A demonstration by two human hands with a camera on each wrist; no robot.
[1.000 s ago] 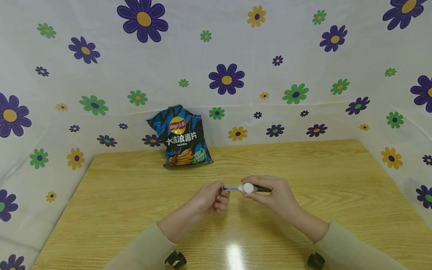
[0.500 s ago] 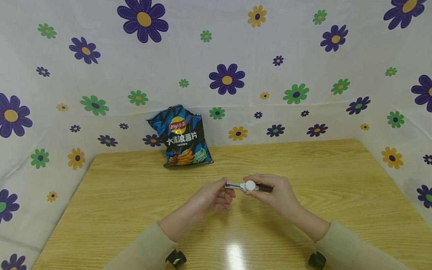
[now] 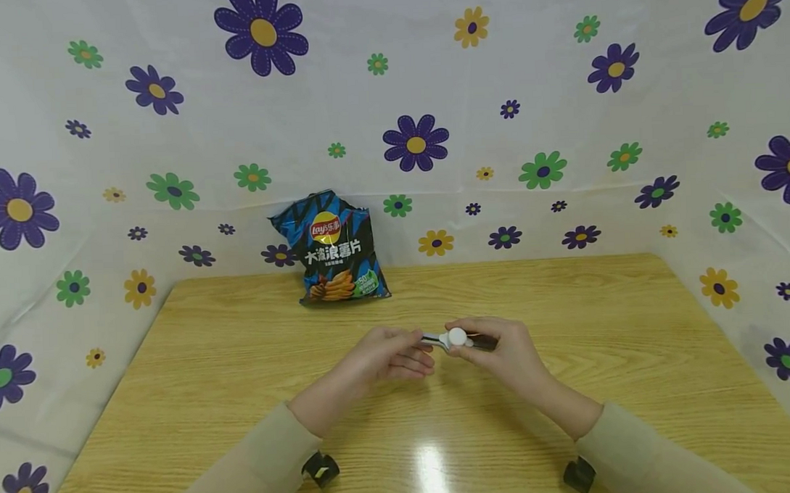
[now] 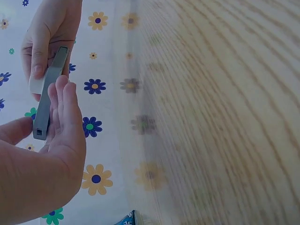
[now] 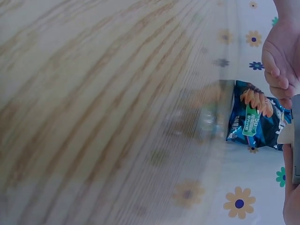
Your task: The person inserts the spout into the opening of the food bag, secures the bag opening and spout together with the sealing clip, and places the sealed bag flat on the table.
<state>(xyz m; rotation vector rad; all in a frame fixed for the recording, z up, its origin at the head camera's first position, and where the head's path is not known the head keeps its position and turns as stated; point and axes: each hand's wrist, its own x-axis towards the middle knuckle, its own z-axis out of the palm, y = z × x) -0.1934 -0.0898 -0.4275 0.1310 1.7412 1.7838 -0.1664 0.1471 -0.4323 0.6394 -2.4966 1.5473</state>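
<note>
Above the table, the right hand [image 3: 503,344] grips a grey bag clip [image 4: 49,96] near its round white cap [image 3: 458,336]. In the left wrist view, the clip's end with a small square hole lies between the thumb and fingers of the left hand [image 4: 63,145]. That thumb touches one edge, while the other fingers extend fairly straight along the opposite side. The head view has the left hand [image 3: 388,354] at the clip's left end, partly covering it. Only part of the clip [image 5: 296,136] enters the right wrist view, at its right edge.
A blue and black bag of potato chips [image 3: 333,249] leans against the flowered cloth [image 3: 470,142] at the back of the wooden table [image 3: 241,339]. A dark strap fitting [image 3: 321,469] sits at the left sleeve, and another [image 3: 579,476] at the right one.
The left hand's fingers were curled in a second ago and have straightened out, its thumb sliding slightly right along the clip. The right hand and the chip bag stay nearly in place.
</note>
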